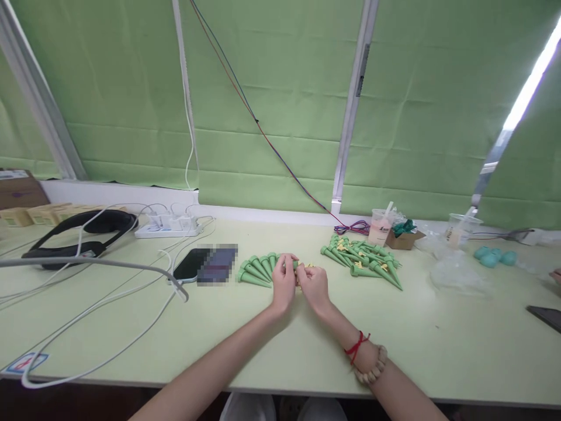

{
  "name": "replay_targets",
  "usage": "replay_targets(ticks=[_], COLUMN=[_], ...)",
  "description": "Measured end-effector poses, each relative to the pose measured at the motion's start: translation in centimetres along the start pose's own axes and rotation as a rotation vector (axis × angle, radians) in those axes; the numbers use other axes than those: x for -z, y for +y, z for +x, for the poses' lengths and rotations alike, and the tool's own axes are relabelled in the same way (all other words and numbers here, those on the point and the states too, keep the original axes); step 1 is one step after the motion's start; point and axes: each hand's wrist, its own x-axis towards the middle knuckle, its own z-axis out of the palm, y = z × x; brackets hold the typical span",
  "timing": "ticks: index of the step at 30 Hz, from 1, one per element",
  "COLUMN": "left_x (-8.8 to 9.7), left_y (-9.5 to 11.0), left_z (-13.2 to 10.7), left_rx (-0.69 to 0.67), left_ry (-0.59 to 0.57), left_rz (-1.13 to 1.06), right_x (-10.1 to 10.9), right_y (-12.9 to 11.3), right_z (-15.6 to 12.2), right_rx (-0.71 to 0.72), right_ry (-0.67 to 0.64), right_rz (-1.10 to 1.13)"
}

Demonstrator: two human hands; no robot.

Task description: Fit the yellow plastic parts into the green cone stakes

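Observation:
My left hand (pixel 284 279) and my right hand (pixel 314 285) meet above the middle of the table, fingers closed. A bit of green plastic, apparently a cone-shaped spike (pixel 294 265), shows between the left fingers. What the right fingers pinch is hidden behind them. Small yellow pieces (pixel 310 266) peek out just behind my right hand. Beside my left hand, several green spikes (pixel 254 270) lie fanned out in a row. To the right lies a loose pile of green spikes (pixel 366 260) with small yellow parts among them.
Left are phones (pixel 191 265), black headphones (pixel 81 234), a white power strip (pixel 169 227) and looping cables (pixel 144 339). Right are drink cups (pixel 379 227), a small cardboard box (pixel 405 238), plastic bags (pixel 458 272) and teal egg-shaped objects (pixel 495 256). Another person's hand (pixel 556 276) appears far right.

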Motion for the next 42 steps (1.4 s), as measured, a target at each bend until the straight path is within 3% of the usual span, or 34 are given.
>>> replay_targets(ticks=[8, 13, 16, 22, 26, 28, 33, 37, 42], left_x=[0.0, 0.0, 0.1, 0.4, 0.3, 0.1, -0.3, -0.1, 0.3], left_y=[1.8, 1.3, 0.9, 0.2, -0.3, -0.4, -0.4, -0.3, -0.2], left_z=[0.3, 0.8, 1.2, 1.7, 1.7, 1.7, 1.8, 1.9, 2.0], left_rx=[0.213, 0.372, 0.386, 0.215, 0.248, 0.292, 0.366, 0.392, 0.567], left_ry=[-0.111, -0.189, -0.252, -0.329, -0.316, -0.268, -0.248, -0.316, -0.486], left_rz=[-0.03, 0.01, 0.054, 0.181, 0.111, 0.056, -0.015, -0.04, -0.029], right_x=[0.0, 0.2, 0.2, -0.4, -0.5, -0.6, -0.6, 0.0, 1.0], right_y=[0.8, 1.8, 2.4, 2.4, 2.3, 2.4, 2.7, 3.0, 3.1], right_z=[0.7, 1.2, 1.4, 1.4, 1.2, 1.2, 1.4, 1.8, 2.0], right_rx=[0.218, 0.303, 0.326, 0.109, -0.036, -0.043, 0.12, 0.251, 0.371], right_ry=[0.168, 0.138, 0.109, 0.112, 0.036, 0.019, 0.109, 0.125, 0.063], right_rz=[-0.306, -0.426, -0.447, -0.238, -0.087, -0.067, -0.268, -0.403, -0.437])
